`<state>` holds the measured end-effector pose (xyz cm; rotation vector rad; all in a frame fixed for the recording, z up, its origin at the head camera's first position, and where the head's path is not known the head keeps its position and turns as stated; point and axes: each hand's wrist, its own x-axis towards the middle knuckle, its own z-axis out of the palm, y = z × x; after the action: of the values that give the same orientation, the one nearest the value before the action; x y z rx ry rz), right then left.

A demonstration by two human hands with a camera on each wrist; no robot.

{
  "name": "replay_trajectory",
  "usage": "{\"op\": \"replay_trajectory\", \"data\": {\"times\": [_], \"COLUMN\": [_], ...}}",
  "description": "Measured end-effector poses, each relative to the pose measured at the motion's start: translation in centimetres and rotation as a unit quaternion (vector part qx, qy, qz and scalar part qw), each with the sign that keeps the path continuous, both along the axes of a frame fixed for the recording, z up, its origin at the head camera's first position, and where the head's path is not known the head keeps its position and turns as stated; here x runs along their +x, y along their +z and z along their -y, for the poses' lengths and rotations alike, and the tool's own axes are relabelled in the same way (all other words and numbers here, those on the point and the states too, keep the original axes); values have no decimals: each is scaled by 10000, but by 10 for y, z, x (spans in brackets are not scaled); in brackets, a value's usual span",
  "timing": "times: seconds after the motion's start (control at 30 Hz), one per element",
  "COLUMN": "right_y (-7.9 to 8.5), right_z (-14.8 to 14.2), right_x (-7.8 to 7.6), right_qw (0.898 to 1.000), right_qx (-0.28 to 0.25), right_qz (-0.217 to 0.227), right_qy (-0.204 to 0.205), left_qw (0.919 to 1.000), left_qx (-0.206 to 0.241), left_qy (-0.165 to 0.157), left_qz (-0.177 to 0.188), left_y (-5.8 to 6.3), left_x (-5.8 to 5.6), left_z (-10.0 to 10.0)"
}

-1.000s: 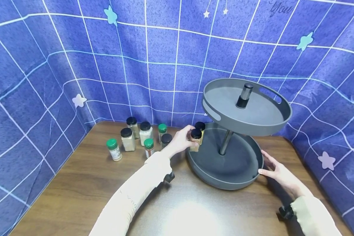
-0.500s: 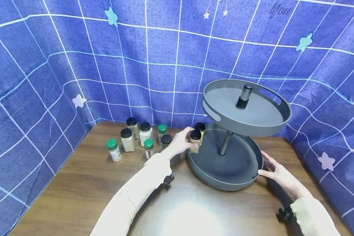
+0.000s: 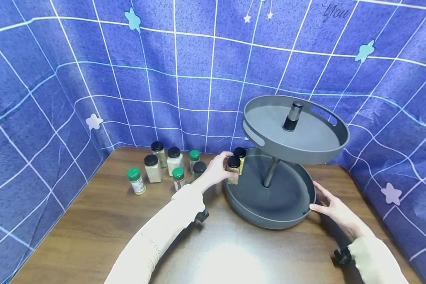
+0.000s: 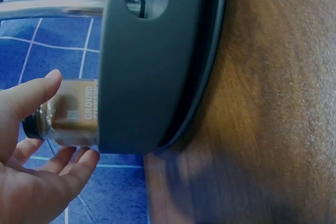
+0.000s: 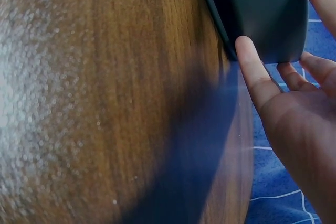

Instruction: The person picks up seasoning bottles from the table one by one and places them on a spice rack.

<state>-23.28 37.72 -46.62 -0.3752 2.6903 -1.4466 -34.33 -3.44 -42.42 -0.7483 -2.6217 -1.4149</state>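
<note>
At the left side of the lower tier of a dark grey two-tier turntable tray (image 3: 285, 209), my left hand (image 3: 217, 170) holds a black-lidded spice jar (image 3: 233, 176) of brown powder between thumb and fingers. Its label in the left wrist view reads "GROUND", and the jar (image 4: 76, 111) stands upright behind the tray's wall. Right behind it in the tray is another black-lidded jar (image 3: 241, 163) with yellow contents. My right hand (image 3: 335, 207) touches the lower tier's outer wall on the right with extended fingers; in the right wrist view the thumb lies against that wall (image 5: 273, 19).
Several spice jars stand on the wooden table (image 3: 103, 228) to the left, among them a green-lidded jar (image 3: 137, 184) and a black-lidded jar (image 3: 154, 171). The upper tier (image 3: 262, 118) overhangs the lower one. A blue gridded cloth (image 3: 198, 98) hangs behind.
Almost nothing differs. The jar and my left hand have shifted very slightly left; my right hand stays on the tray's wall.
</note>
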Motion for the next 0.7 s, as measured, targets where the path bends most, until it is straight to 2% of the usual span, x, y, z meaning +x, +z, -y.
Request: {"op": "replay_trajectory", "data": {"times": [0.27, 0.43, 0.7], "right_y": [3, 2, 1], "right_z": [2, 1, 0], "right_x": [1, 0, 0], "right_qw": [9999, 9999, 10000], "right_qx": [62, -4, 16], "right_qz": [77, 159, 16], "right_qy": [-44, -65, -5], "left_qw": [9994, 9994, 9995], "left_qx": [-333, -286, -304], "left_qy": [67, 31, 28], "left_qz": [47, 175, -13], "left_y": [19, 33, 54], "left_x": [11, 18, 26], "left_z": [5, 8, 14]}}
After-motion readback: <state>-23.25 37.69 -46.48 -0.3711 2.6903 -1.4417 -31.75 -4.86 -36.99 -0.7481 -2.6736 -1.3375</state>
